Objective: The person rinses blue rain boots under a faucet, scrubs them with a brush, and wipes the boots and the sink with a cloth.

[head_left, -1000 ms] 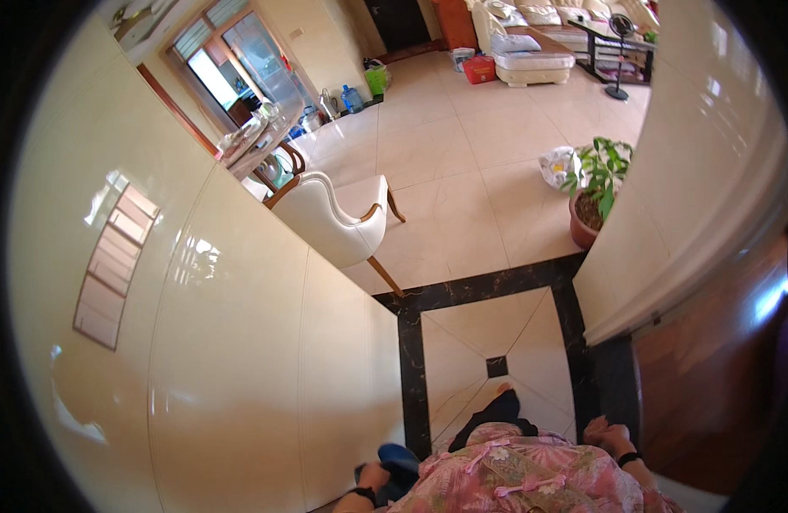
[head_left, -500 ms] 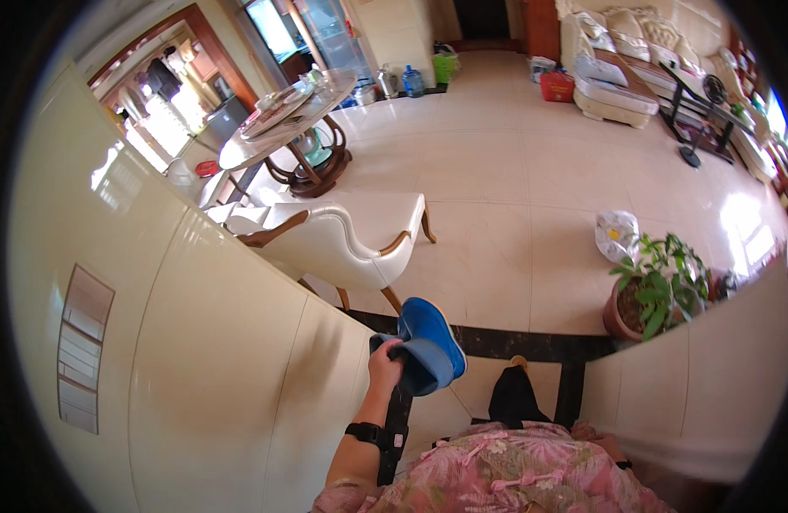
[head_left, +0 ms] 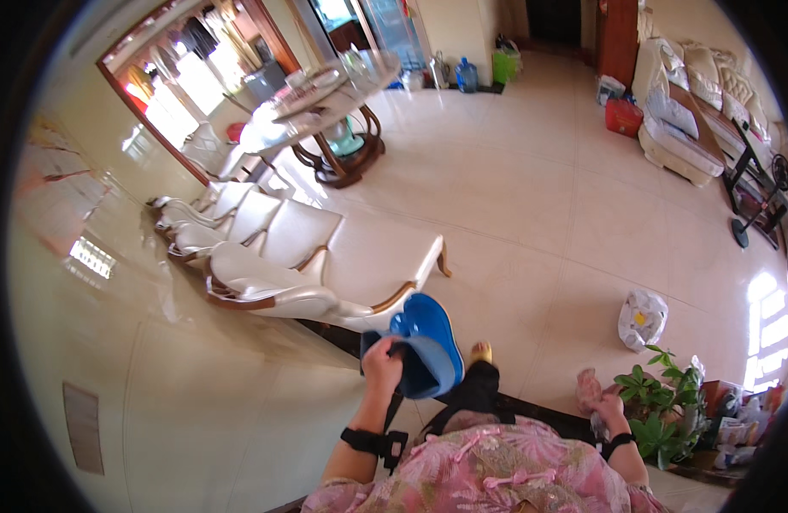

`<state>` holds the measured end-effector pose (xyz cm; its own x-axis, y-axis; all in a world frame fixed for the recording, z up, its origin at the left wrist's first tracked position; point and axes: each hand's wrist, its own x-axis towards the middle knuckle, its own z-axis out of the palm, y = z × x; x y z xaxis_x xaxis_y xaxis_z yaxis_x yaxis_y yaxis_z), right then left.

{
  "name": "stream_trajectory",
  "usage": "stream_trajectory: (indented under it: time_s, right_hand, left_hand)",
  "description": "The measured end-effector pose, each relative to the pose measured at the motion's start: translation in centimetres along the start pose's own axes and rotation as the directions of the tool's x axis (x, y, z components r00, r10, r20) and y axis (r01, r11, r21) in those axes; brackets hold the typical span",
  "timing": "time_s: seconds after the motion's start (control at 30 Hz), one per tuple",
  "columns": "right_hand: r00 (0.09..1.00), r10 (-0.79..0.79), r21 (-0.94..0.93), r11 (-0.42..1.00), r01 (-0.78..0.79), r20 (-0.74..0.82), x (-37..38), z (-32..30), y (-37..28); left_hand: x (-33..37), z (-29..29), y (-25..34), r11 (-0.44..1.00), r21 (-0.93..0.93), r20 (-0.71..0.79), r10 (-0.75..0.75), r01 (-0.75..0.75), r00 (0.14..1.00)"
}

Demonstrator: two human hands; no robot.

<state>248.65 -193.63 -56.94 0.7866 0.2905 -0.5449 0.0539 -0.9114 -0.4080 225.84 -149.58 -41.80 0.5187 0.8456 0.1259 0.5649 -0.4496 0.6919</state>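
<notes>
My left hand (head_left: 382,366) is closed on the upper rim of blue rubber boots (head_left: 437,338). Their dark, open tops face toward me, and the soles point up and to the right; the shapes overlap, so I cannot tell fully how the boots lie together. My right hand (head_left: 612,405) hangs low on the right, closed on a crumpled pinkish cloth (head_left: 589,389). Close beside it are the leaves of a potted plant (head_left: 655,402). A shoed foot (head_left: 481,351) steps forward below the boots.
Cream chairs (head_left: 368,256) stand along the glossy wall at left, with a round table (head_left: 326,107) behind them. A white plastic bag (head_left: 642,320) sits on the floor at right. Farther off are a sofa (head_left: 680,152), a red box (head_left: 623,117) and a black fan (head_left: 740,232).
I have moved forward, past the wall's end. The boots stay in my left hand. My right hand has come out from beside my body, and the pinkish cloth now shows in it.
</notes>
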Motion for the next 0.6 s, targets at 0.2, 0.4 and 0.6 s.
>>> stream_trajectory:
  time_s: [0.2,0.4,0.6]
  right_hand:
    - [0.974,0.209,0.092,0.972,-0.217,0.085,5.1,0.8,0.3]
    - [0.965,0.212,0.184,0.954,-0.238,0.152,11.2,1.3,4.4]
    - [0.965,0.175,0.299,0.927,-0.228,0.193,23.6,-3.2,1.5]
  left_hand:
    - [9.0,6.9,0.4,0.969,0.118,-0.073,0.225,-0.215,0.972]
    - [18.4,12.9,2.3,0.899,0.194,-0.065,0.411,-0.393,0.909]
    - [23.0,19.9,-0.3,0.930,0.277,-0.032,0.260,-0.242,0.965]
